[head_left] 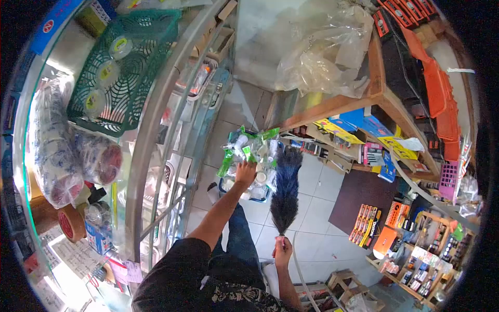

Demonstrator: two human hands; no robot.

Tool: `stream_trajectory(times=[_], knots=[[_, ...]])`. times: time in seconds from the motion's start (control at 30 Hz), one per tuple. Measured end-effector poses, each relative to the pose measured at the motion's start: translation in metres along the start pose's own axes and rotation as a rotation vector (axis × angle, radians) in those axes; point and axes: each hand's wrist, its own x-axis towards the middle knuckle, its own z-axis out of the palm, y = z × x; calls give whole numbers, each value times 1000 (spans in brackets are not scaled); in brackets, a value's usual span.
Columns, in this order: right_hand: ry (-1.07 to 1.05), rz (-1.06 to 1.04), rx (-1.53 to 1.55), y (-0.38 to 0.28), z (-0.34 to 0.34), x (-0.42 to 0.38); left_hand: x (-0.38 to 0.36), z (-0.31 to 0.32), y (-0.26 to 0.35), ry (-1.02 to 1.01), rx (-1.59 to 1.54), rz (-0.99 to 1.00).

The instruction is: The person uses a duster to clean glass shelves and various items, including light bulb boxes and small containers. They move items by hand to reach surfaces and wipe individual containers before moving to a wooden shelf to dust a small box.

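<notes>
My left hand [246,172] reaches down over a blue basket [254,197] packed with plastic-wrapped goods. Its fingers close at a small green-and-white packet [248,153]; the fingertips are partly hidden. Around it lie other green-and-white packets [227,161] and pale round containers [260,178]. Closer to my body, my right hand [282,249] grips the handle of a feather duster [287,187]. The duster's dark blue and black feathers point away from me, just right of the basket.
On the left, a glass display case [136,208] holds a green basket [125,67] and wrapped rolls [54,140]. At upper right a wooden shelf [374,99] carries boxes and a clear plastic bag [327,52]. A rack of small goods [426,260] stands lower right. Tiled floor [312,218] lies between.
</notes>
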Motion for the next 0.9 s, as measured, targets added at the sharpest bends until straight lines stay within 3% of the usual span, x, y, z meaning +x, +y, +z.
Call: stream_trajectory(times=[0.1,0.23,0.33,0.37,0.43,0.47,0.5,0.57,0.6,0.7,0.77,0.83,0.9], knots=[[47,-8,-10,-8,-2,10,7,-3,12,58,41,111],[33,-43,25,-22,6,2,-20,-45,16,297,-264,-8],[-7,-108,72,-27,8,6,-45,-75,18,355,-789,-159],[-17,-116,79,-31,8,6,-55,-87,16,367,-781,-156],[-127,-174,53,-43,11,4,-75,-112,10,229,-1412,-278],[-201,-196,22,-50,12,2,-82,-119,3,200,-1624,-279],[-217,-207,27,-62,17,-4,-90,-121,-7,221,-1617,-274],[-329,-193,18,-88,26,-17,-106,-125,-26,177,-2192,-279],[-349,-202,19,-98,30,-26,-124,-167,-17,230,-2075,-300],[-547,-229,-2,-123,42,-54,-138,-184,-35,390,-2172,-236],[-615,-299,-88,-144,51,-75,-159,-250,-15,567,-2220,-383],[-675,-410,-163,-133,56,-77,-173,-242,-52,277,-2231,-178],[-753,-422,-163,-131,57,-81,-183,-254,-49,368,-2274,-236]])
